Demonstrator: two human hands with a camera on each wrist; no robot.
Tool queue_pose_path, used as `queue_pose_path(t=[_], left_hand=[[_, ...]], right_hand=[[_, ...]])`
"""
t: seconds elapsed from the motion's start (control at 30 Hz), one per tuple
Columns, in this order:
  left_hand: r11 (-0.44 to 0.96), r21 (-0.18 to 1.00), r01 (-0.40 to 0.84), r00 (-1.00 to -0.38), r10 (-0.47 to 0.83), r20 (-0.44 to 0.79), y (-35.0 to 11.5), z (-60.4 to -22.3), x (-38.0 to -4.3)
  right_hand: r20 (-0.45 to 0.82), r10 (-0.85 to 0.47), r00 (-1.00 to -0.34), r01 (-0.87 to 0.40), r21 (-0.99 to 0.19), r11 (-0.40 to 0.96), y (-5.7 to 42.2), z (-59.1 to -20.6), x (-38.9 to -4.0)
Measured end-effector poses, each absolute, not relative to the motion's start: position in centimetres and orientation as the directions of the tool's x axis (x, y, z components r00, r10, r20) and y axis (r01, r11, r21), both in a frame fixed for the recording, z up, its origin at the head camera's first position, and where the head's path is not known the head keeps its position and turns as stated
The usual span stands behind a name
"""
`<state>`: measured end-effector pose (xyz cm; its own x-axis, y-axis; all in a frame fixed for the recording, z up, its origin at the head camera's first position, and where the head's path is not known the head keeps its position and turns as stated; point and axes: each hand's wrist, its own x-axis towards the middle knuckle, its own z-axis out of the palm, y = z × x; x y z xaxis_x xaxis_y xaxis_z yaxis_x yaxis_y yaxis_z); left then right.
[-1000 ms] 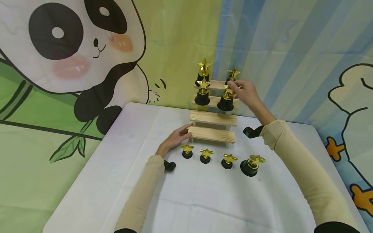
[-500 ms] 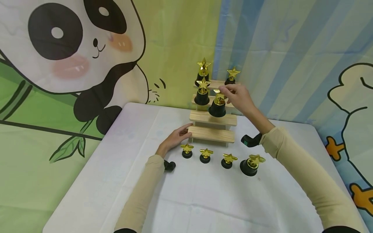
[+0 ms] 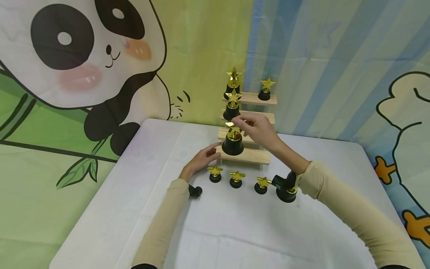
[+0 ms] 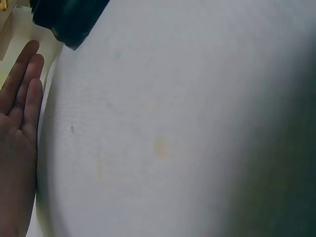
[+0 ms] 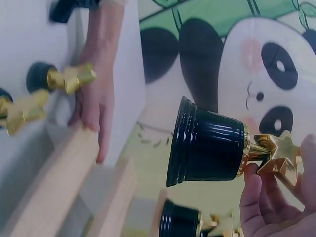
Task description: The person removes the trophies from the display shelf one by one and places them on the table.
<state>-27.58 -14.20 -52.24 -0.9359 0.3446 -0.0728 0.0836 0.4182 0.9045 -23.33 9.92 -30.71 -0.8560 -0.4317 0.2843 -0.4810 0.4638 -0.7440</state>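
My right hand (image 3: pixel 258 129) pinches a star trophy (image 3: pixel 232 144) by its gold star. The trophy hangs upright in front of the left part of the lower steps of a wooden stepped stand (image 3: pixel 252 155). Seen in the right wrist view, thumb and fingers grip the star, and the black cup-shaped base (image 5: pixel 210 143) sticks out freely. My left hand (image 3: pixel 201 158) touches the left end of the lowest step, its fingers (image 4: pixel 33 106) straight in the left wrist view. Two large trophies (image 3: pixel 231 108) stand at the left of the upper steps, and a smaller one (image 3: pixel 266 89) at the top right.
In front of the stand, several trophies line up on the white table (image 3: pixel 215 231): small ones (image 3: pixel 215 174) and a larger one (image 3: pixel 286 195) at the right, partly behind the right wrist's black camera (image 3: pixel 283 182). A printed panda curtain (image 3: pixel 205 56) hangs behind.
My right hand has carried the trophy from the right of the second-highest step down and left, to in front of the lower steps. The left hand has stayed at the stand.
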Motion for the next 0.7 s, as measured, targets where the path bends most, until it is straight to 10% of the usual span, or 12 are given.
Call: queue_pose_path(t=[0.7], left_hand=[[0.377,0.921,0.093,-0.928,0.367,-0.056,-14.3,-52.2,-27.5]], right_hand=[[0.210,-0.537,-0.817,-0.455,-0.807,0.376,6.8,-34.8,-18.2]])
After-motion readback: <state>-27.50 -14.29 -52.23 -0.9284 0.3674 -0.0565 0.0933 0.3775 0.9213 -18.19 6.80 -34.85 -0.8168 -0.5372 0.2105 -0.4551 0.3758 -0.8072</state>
